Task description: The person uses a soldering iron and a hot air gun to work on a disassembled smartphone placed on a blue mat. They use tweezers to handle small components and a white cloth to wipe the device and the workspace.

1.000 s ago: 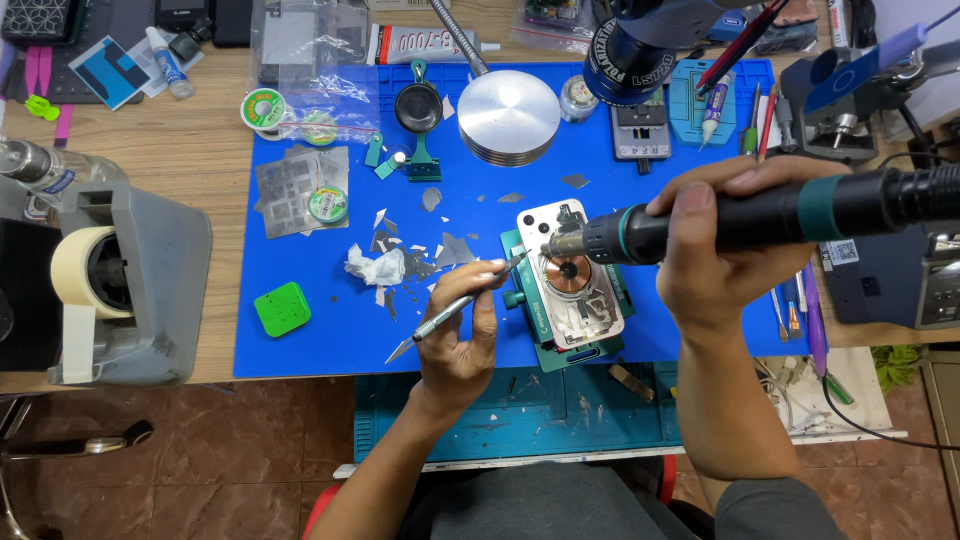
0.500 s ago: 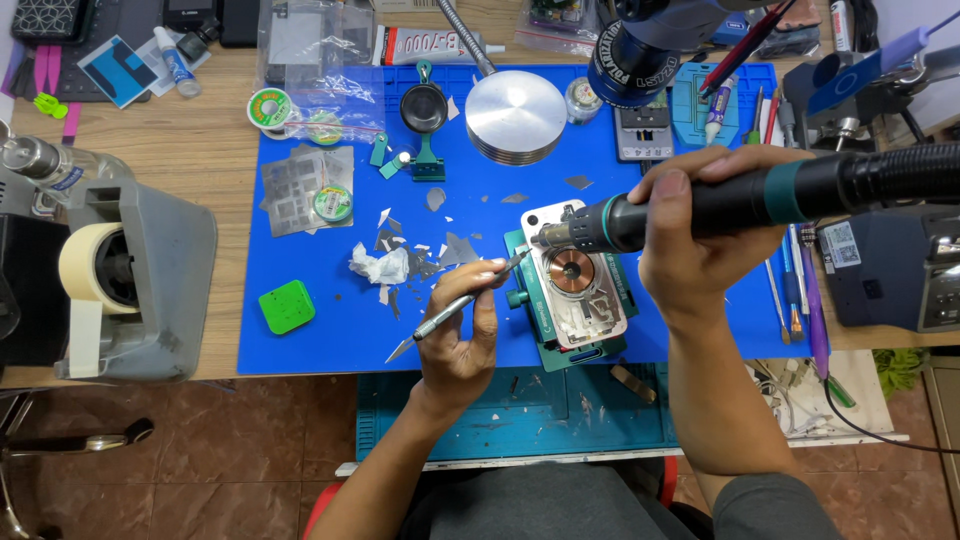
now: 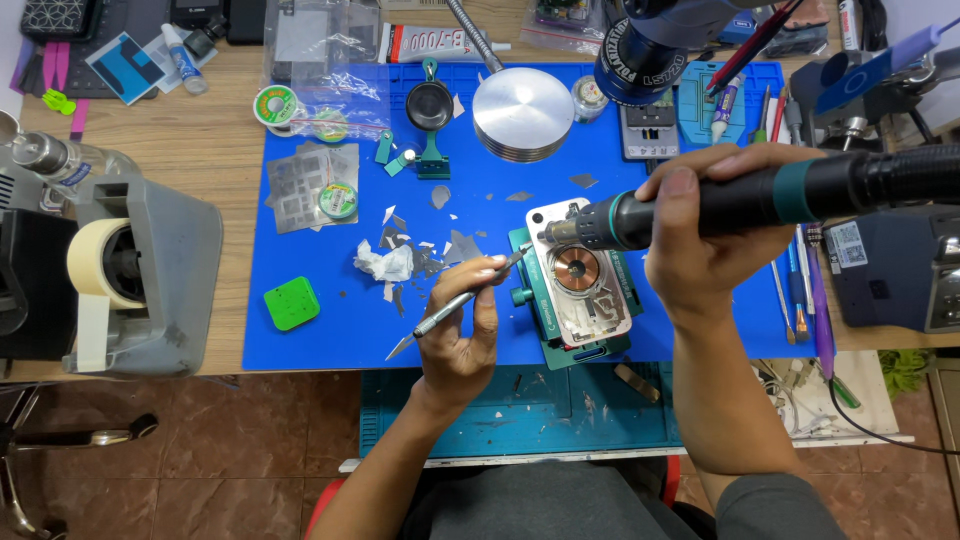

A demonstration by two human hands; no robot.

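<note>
Blue mat [image 3: 330, 340], opened phone [image 3: 583, 275] clamped.
Right hand [image 3: 700, 235] gripped the hot-air handle [image 3: 720, 205], barely shifted; left hand [image 3: 460, 335] held the blade [image 3: 455, 305] at the phone's edge.

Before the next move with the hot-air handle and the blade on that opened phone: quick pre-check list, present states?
1. Opened phone seated in green clamp holder: ok.
2. Hot-air handle gripped in right hand, nozzle at the phone's upper edge: ok.
3. Thin metal blade tool held in left hand, tip at the phone's left edge: ok.
4. Nozzle touching or clear of the phone: cannot tell.
5. Blue mat near the holder free of debris: not ok, white scraps and shards lie beside it.
6. Heat on: cannot tell.
</note>
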